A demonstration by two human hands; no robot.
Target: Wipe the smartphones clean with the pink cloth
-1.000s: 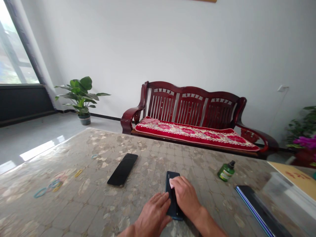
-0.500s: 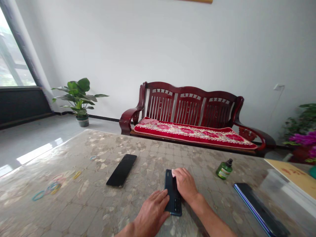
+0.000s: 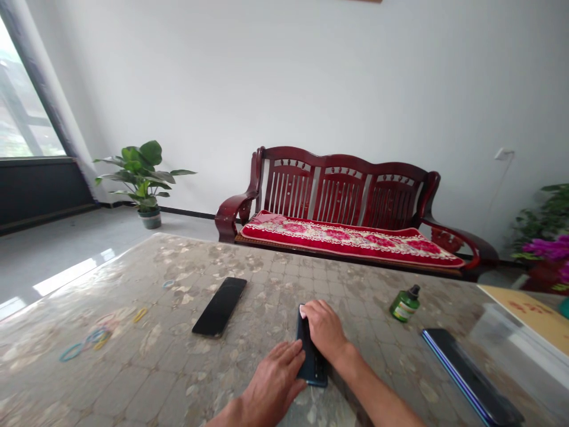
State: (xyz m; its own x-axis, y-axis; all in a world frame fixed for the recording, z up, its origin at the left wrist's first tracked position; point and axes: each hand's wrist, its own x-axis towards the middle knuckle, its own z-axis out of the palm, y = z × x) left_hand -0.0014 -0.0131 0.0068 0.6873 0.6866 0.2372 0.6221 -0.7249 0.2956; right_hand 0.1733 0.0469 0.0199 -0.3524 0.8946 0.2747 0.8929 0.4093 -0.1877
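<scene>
Two hands on one phone (image 3: 313, 369), flat on the table (image 3: 178, 367): left hand (image 3: 273, 385) open, fingertips pinning its near-left edge; right hand (image 3: 324, 326) palm-down over the far half, fingers curled at the top end over a white scrap (image 3: 302, 308), grip unclear. I'd call it mid-job: a second phone (image 3: 220, 306) left of the hands and a third phone (image 3: 471, 376) to their right lie untouched. Phone looks slim, dark and glossy, with a lens cluster at the near end.

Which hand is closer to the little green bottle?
Right. The right hand rests on a dark phone left of the small green bottle; the left hand is farther left.
</scene>
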